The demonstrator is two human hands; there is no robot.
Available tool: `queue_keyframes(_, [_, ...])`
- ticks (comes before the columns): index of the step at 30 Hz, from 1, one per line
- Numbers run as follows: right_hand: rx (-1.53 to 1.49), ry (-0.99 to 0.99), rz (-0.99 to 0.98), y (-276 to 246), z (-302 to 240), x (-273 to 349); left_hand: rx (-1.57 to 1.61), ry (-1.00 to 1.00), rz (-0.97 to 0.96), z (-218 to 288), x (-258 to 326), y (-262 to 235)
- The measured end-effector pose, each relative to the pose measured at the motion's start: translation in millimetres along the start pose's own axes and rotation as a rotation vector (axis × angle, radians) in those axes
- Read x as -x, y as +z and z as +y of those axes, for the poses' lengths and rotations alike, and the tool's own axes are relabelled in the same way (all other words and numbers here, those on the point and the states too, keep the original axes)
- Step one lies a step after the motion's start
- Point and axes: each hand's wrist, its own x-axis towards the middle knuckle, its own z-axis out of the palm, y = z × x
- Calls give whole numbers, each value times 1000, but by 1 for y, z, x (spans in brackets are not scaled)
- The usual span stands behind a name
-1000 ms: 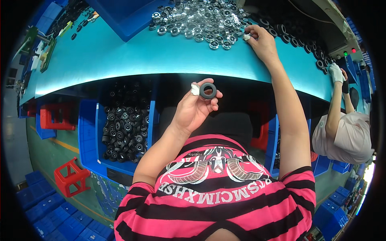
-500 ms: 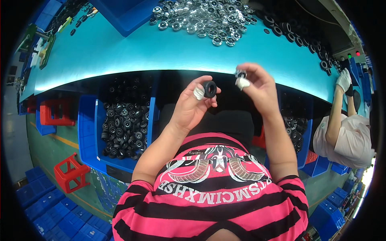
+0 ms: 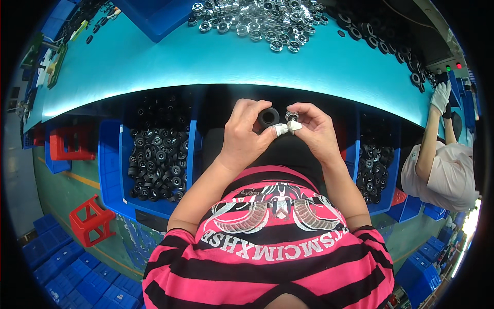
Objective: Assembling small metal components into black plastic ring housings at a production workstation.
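My left hand [image 3: 246,131] grips a small black rubber tire [image 3: 268,118] between thumb and fingers, its round hole showing. Close beside it, my right hand [image 3: 315,129] pinches a shiny silver wheel hub [image 3: 292,117]. White wrapping covers both thumbs, and the thumb tips nearly meet; whether they touch I cannot tell. Tire and hub are apart, held side by side in front of the table edge, above my lap. On the turquoise table [image 3: 154,56] lies a heap of similar clear and silver hubs [image 3: 257,20].
Black tires [image 3: 383,47] are piled at the table's far right. Blue bins hold finished-looking black wheels [image 3: 157,162] to my left and more wheels [image 3: 374,170] to my right. A red stool [image 3: 92,221] stands at left. A gloved co-worker [image 3: 440,170] works at far right.
My right hand has come down and left with the hub, close to the tire. My left hand has turned, so its back now faces up, still holding the tire.
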Motion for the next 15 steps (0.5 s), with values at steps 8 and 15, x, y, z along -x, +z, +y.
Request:
queue_keyframes(8, [-49,11,2,11,4,1,435,-244,-97,-8,2,3])
queue_keyframes(15, [-37,6,-2,10,4,-1,480,-285,-122,-12,3,4])
